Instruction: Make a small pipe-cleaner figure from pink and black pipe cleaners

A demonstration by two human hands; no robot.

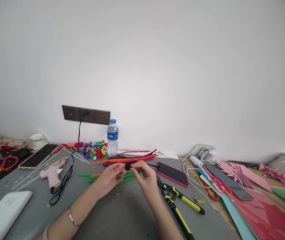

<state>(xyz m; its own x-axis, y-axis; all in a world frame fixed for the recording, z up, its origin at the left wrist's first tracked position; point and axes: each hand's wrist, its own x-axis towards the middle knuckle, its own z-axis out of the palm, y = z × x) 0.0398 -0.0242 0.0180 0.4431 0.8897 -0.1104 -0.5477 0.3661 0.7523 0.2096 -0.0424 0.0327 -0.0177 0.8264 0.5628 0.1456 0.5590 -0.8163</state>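
Grip: the left hand [111, 178] and the right hand [144, 176] are meeting above the middle of the desk [122, 216]; both are pinching a black pipe cleaner [146, 164], fingertips pressed together on it.
Pipe cleaner: thin and dark, it is coiling into a small round black knot [127, 166] between the two hands, with a straight tail running off to the right past the right hand's fingers.
Wrist: a silver bangle [72, 217] is sitting on the left forearm.
Behind the hands: a loose bundle of pipe cleaners [124, 159] in orange, pink, red and green is lying toward the back edge, near a water bottle [112, 137] and small finished figures [94, 150].
Right side: a pink-cased phone [172, 173] is lying just beside the right hand, and yellow-handled pliers [179, 206] are lying close to the right forearm.
Left side: a pink glue gun [52, 172] with its black cord [63, 183] is lying well apart from the left hand.
Open room: bare grey desk is showing in front of the hands toward the near edge; the right edge is crowding with pink paper [242, 173] and scissors [218, 186].
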